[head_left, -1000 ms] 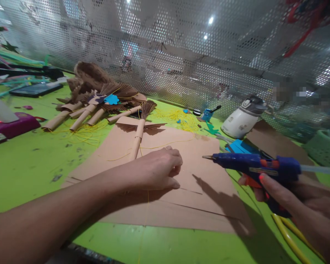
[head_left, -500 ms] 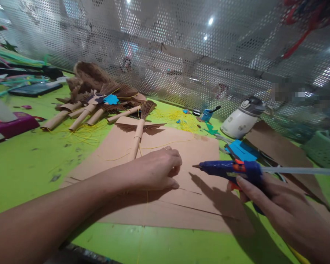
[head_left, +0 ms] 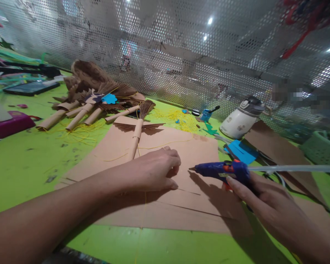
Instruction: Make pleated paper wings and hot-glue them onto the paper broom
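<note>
My right hand [head_left: 266, 205] holds a blue hot glue gun [head_left: 222, 171], a finger near its orange trigger and its nozzle pointing left, just above the brown paper sheet [head_left: 192, 146]. A long clear glue stick [head_left: 294, 168] extends from its back. My left hand [head_left: 156, 172] is over the sheet with fingers curled inward and the thumb below them; whatever they hold is hidden. Beyond that hand lies a paper figure [head_left: 137, 130], a rolled tube with pleated fan parts; its lower end runs behind my hand. Yellow string [head_left: 167, 143] crosses the sheet.
Several similar paper figures [head_left: 79, 115] are heaped at the back left, near a phone [head_left: 31, 88] and a purple device [head_left: 12, 126]. Loose yellow strings [head_left: 178, 119], a small blue jar [head_left: 206, 115], a white bottle [head_left: 239, 119], blue paper [head_left: 242, 151] and a green basket [head_left: 319, 148] stand behind.
The glue gun has moved slightly left toward my left hand, and my right hand with it. My left hand has hardly moved; the view has shifted a little.
</note>
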Available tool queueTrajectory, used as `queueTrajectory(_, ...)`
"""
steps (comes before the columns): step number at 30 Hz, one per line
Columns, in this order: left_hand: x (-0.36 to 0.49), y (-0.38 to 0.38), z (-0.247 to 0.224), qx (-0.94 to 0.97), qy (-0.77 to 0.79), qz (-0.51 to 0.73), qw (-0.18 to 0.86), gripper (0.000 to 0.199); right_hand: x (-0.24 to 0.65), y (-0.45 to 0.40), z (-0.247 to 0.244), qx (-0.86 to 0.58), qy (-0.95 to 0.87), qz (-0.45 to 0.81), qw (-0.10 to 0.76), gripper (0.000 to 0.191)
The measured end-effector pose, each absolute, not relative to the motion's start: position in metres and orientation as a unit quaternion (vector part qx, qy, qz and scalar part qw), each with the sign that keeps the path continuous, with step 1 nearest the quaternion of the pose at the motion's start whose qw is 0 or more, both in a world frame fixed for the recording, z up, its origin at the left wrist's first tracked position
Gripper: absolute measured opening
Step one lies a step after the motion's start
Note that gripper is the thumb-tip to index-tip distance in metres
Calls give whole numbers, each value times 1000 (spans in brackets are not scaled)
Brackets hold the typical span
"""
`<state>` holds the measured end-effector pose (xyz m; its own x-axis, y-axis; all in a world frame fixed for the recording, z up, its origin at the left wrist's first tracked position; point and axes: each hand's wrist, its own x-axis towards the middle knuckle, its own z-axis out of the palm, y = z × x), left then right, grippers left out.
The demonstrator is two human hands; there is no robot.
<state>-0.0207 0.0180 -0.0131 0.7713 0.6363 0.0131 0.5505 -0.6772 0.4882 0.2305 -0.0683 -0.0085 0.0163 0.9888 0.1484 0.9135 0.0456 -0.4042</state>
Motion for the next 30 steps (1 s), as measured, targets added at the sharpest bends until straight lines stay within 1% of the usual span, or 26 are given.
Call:
queueTrajectory(6, -20, 18, -11, 914, 324, 82, 230, 14, 226, -67, -8, -673, -703, 75, 219, 42)
queueTrajectory(11, -20, 18, -12, 915, 326, 88, 223, 15, 226, -65, -7, -654, -721, 83, 215, 40)
queueTrajectory(20, -21, 17, -12, 910, 332, 89, 233, 15, 223, -65, -9, -661, -719, 74, 204, 43)
queueTrajectory(30, -20, 17, -12, 914, 323, 87, 230, 15, 222, -64, -7, -650, -725, 78, 213, 42)
